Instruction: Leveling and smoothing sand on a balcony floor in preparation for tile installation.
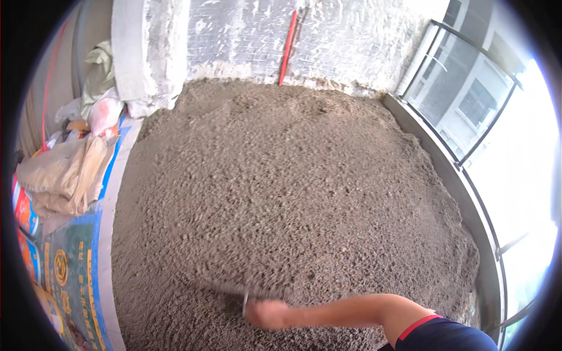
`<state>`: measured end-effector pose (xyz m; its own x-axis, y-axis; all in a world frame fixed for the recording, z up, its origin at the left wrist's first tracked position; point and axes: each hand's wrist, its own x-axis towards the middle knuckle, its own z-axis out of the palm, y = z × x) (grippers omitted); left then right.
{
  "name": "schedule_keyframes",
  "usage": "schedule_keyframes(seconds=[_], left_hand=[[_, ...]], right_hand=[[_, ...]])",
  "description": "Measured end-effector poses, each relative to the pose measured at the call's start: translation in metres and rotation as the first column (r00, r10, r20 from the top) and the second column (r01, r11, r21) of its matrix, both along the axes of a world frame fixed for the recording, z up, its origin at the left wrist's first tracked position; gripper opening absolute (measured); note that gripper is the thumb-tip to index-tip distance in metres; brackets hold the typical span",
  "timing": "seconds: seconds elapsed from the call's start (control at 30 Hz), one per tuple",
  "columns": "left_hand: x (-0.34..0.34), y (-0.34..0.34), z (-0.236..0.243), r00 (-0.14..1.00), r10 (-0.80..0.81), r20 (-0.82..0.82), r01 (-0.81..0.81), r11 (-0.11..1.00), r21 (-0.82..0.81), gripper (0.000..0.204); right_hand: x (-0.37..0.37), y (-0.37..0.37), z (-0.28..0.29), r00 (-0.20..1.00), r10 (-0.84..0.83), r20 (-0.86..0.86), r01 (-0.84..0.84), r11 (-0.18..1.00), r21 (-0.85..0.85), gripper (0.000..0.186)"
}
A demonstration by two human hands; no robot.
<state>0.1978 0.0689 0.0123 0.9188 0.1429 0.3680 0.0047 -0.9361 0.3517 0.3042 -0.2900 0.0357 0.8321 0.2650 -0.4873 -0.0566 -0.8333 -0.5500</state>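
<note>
My right hand (268, 314) is closed around the handle of a trowel (225, 287), low in the view. The trowel's long thin blade is smeared by motion and lies at the surface of the grey-brown mortar bed (281, 187). Whether the blade presses into the mortar or skims just over it, I cannot tell. Coarse, crumbly and damp-looking, the mortar spreads over the floor up to the far wall. My right forearm reaches in from the lower right, below a dark sleeve with a red edge. My left hand is out of view.
A red straight bar (288, 48) leans on the rough white wall (240, 38). Along the right runs a low curb (436, 146) with a glass-and-metal railing (459, 96). Brown paper sacks (67, 172), plastic bags (105, 111) and a printed floor cover (73, 263) line the left.
</note>
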Motion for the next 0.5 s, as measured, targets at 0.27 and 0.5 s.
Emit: schedule_keyframes(seconds=[0.27,0.5], left_hand=[[0.028,-0.074,0.103,0.977,0.099,-0.191,-0.15,0.949,-0.277,0.075],[0.045,-0.11,0.125,0.981,0.152,-0.119,-0.189,0.884,-0.427,0.069]], right_hand=[[-0.109,-0.058,0.011,0.737,0.068,-0.673,0.476,0.655,0.587,0.034],[-0.212,-0.324,0.045,0.279,-0.705,-0.652,0.942,0.07,0.327,0.024]])
